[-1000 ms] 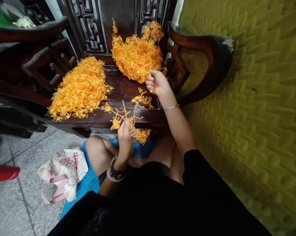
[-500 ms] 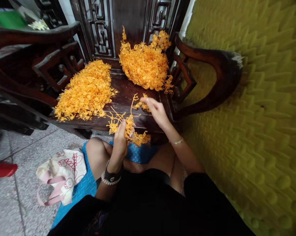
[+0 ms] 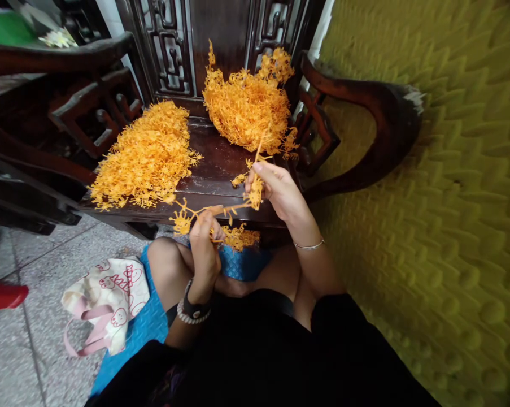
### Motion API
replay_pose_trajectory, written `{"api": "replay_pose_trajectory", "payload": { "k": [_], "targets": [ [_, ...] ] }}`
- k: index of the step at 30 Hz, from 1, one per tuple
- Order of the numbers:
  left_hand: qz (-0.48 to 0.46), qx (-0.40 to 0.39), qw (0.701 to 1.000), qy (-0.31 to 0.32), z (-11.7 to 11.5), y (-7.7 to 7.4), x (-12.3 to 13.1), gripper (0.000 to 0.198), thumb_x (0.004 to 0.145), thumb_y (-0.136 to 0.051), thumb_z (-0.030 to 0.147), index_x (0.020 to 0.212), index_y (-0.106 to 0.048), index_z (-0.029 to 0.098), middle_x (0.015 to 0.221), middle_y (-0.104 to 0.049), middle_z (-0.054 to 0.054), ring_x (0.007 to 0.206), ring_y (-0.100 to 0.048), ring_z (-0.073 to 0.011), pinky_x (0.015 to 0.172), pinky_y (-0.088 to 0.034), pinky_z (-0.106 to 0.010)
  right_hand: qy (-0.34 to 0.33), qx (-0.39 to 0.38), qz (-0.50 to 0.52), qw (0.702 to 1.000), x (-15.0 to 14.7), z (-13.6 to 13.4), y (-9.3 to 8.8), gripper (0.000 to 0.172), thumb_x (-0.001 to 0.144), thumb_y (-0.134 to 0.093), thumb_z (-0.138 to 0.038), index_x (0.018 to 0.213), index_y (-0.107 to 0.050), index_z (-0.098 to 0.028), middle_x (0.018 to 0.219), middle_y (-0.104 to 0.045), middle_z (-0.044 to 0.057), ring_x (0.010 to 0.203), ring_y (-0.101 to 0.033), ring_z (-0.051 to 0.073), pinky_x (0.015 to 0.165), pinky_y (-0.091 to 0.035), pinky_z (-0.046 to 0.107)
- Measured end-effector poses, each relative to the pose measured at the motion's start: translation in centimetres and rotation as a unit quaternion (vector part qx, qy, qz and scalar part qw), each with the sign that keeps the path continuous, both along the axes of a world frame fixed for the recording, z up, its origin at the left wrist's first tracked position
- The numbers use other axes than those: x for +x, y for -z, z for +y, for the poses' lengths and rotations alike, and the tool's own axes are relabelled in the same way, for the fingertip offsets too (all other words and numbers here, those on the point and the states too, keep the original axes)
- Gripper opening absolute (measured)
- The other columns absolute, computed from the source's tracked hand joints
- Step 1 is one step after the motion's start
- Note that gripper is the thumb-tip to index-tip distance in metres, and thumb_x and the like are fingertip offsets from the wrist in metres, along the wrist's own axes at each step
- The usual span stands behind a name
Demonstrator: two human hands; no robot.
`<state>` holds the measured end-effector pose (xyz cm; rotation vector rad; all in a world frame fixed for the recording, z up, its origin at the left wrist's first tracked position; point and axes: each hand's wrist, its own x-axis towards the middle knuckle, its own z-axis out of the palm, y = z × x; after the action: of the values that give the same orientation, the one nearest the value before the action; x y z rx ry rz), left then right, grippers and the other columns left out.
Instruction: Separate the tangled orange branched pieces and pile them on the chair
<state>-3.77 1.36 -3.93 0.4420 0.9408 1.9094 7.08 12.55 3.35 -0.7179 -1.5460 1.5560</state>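
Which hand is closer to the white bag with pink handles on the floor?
Left. The left hand, pinching an orange sprig, is up and right of the bag; the right hand holds the sprig's other end, farther right.

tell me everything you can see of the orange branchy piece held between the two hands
The orange branchy piece is a thin stem with side twigs that end in small frilly clusters; it looks like moulded plastic. It is held roughly level in the air, in front of the dark wooden chair seat and above the person's knees. The left hand pinches it near one end. The right hand grips the other end, where a twig sticks upward.
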Motion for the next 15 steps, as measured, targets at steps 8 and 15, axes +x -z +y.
{"api": "replay_pose_trajectory", "payload": {
  "k": [8, 15],
  "targets": [
    [0.106, 0.034, 0.988, 0.110, 0.8, 0.8, -2.1, 0.047, 0.077, -0.061, 0.060, 0.097, -0.062, 0.018, 0.049, -0.036, 0.007, 0.042, -0.030, -0.0080, 0.041, -0.028, -0.019, -0.350, -0.001, -0.213, 0.912, 0.0, 0.2, 1.0, 0.045, 0.081, -0.064, -0.047, 0.051, -0.051, -0.016, 0.043, -0.040, -0.007, 0.041, -0.032, 0.005, 0.042, -0.026, 0.020],
    [0.283, -0.033, 0.957, -0.056, 1.0, 2.2, -2.9, 0.026, 0.082, -0.064, 0.041, 0.075, -0.062, 0.016, 0.064, -0.053, 0.002, 0.057, -0.046, -0.0096, 0.055, -0.037, -0.021, -0.418, -0.197, -0.164, 0.871, 0.1, -0.4, 2.9, 0.035, 0.077, -0.068, -0.050, 0.071, -0.061, -0.016, 0.053, -0.057, -0.003, 0.043, -0.047, 0.007, 0.047, -0.043, 0.020]
  ]
}}
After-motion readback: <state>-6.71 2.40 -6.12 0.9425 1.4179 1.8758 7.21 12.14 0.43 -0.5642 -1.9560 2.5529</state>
